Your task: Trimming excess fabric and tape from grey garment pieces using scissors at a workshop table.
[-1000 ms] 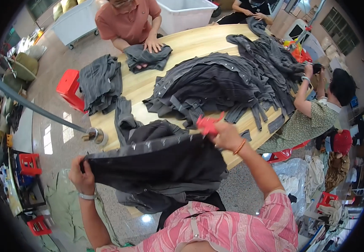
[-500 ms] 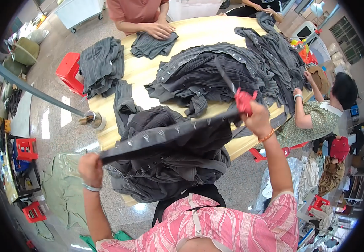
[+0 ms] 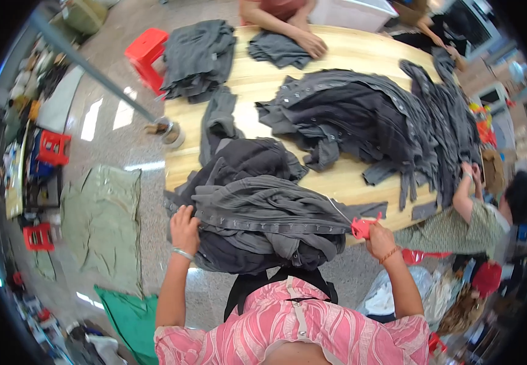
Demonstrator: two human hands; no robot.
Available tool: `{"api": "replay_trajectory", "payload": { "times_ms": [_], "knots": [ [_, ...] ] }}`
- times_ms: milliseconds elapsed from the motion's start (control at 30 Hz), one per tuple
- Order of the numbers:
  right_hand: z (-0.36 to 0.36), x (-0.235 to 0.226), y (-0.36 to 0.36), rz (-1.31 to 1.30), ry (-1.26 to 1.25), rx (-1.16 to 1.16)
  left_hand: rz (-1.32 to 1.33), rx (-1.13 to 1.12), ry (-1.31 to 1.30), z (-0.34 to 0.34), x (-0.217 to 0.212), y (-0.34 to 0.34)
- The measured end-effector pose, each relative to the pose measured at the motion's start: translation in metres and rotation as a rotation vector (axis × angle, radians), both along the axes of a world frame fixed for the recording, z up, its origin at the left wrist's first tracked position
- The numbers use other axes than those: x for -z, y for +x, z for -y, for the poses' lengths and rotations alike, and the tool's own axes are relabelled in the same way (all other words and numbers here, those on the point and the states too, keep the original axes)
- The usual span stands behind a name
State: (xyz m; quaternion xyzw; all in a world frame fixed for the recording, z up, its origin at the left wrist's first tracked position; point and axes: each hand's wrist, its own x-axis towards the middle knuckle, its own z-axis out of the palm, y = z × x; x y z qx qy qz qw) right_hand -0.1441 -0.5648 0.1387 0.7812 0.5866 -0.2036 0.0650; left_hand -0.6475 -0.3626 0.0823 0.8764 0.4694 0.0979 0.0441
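A dark grey ribbed garment [image 3: 257, 204] lies across the heap in front of me, its button strip [image 3: 269, 227] stretched sideways between my hands. My left hand [image 3: 184, 231] is closed on the garment's left end, the thumb hidden. My right hand [image 3: 383, 241] is closed round a tool with red handles [image 3: 364, 226] and a thin pale blade, seemingly scissors, right at the strip's right end. Whether it also pinches the cloth is hard to see. Under this garment bulges more dark clothing [image 3: 233, 260], hanging over the table's near edge.
On the wooden table [image 3: 248, 115] lie a large pile of grey garments [image 3: 349, 112] and a folded stack [image 3: 198, 58]. A co-worker's hands [image 3: 309, 42] rest on folded cloth opposite; another person [image 3: 467, 207] handles garments at right. A can of tools [image 3: 172, 134] stands at the left edge.
Both hands have come down from holding the strip raised and slanting; the garment now lies spread over the heap. The red-handled tool has dropped with my right hand. The view has shifted.
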Motion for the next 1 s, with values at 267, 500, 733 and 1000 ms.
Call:
{"api": "replay_trajectory", "payload": {
  "times_ms": [267,500,733,1000],
  "knots": [
    [-0.031,-0.035,-0.017,0.102,0.331,0.016,0.359,-0.242,-0.116,0.092,-0.019,0.117],
    [-0.064,-0.046,-0.029,-0.371,0.267,-0.376,0.263,-0.398,-0.105,0.087,0.019,0.139],
    [-0.091,-0.04,-0.081,-0.364,-0.153,-0.598,0.088,-0.43,-0.094,0.077,0.039,0.127],
    [-0.163,-0.029,-0.188,-0.42,0.005,-0.698,0.126,-0.428,-0.215,0.076,0.041,0.124]
  ]
}}
